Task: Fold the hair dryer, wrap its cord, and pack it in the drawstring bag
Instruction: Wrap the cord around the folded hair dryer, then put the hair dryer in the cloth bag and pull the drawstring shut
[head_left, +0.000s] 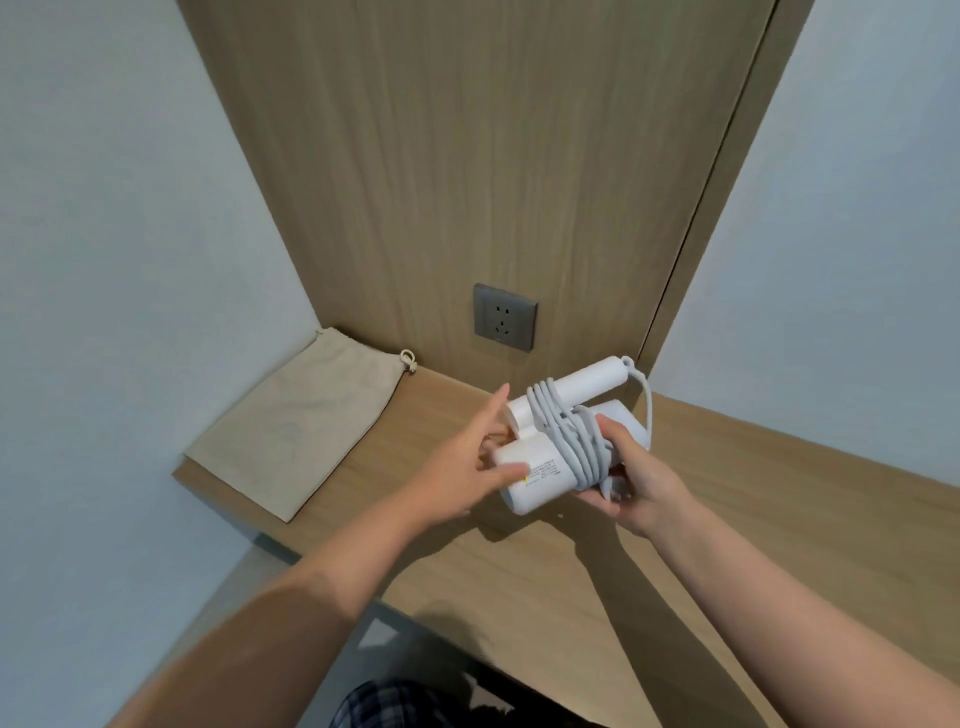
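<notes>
A white folded hair dryer (524, 478) is held above the wooden shelf (727, 519), its handle lying along the barrel. Its grey cord (576, 441) is wound in several loops round handle and barrel, with one loop arching at the far right. My right hand (641, 483) grips the dryer and the cord coils from the right, thumb on top. My left hand (462, 467) has straight spread fingers touching the barrel's left end. A beige drawstring bag (296, 426) lies flat on the shelf at the far left, apart from both hands.
A grey wall socket (505, 317) sits in the wood panel behind the shelf. White walls close in left and right. The shelf's front edge runs diagonally below my arms, with floor and checked trousers (384, 706) beneath.
</notes>
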